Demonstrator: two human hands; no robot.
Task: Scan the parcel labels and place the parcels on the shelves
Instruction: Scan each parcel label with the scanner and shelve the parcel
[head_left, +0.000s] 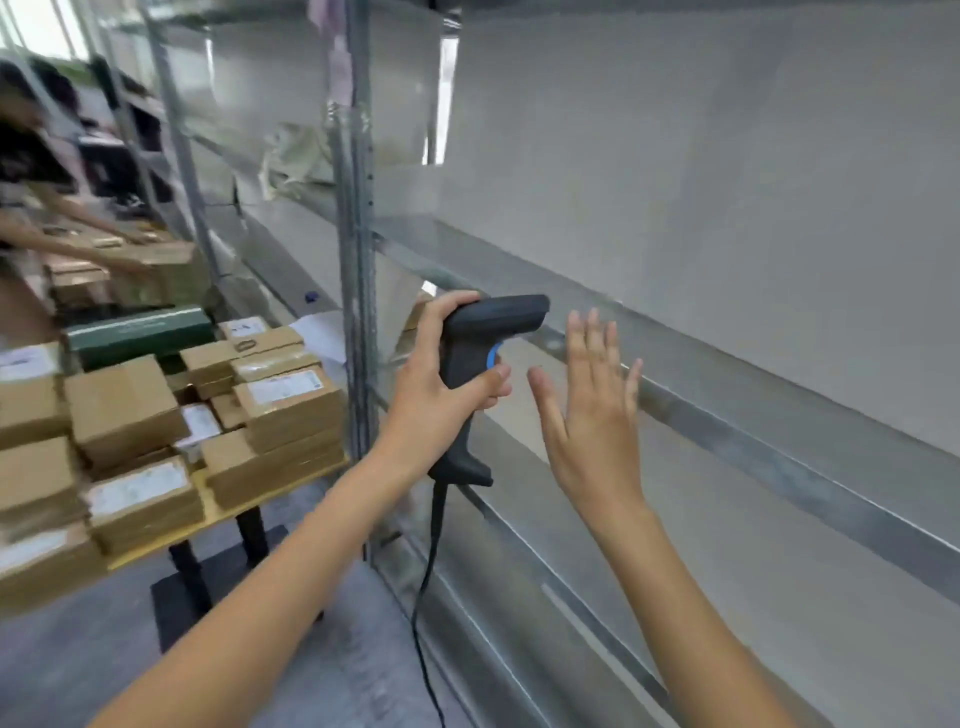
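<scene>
My left hand (441, 384) grips a black barcode scanner (483, 338) with a blue trigger, its cable hanging down toward the floor. The scanner's head points right, in front of the metal shelf (727, 421). My right hand (592, 405) is held up beside the scanner with straight, spread fingers and holds nothing. Several brown cardboard parcels (283, 410) with white labels are stacked on a table (218, 514) to the left. A parcel corner (415, 317) shows on the shelf just behind my left hand.
Grey metal shelving runs across the right and back, with an upright post (356, 260) between table and shelf. A green box (140, 332) lies among the parcels. Another person (31, 156) reaches over parcels at the far left. A pale bag (293, 156) sits on an upper shelf.
</scene>
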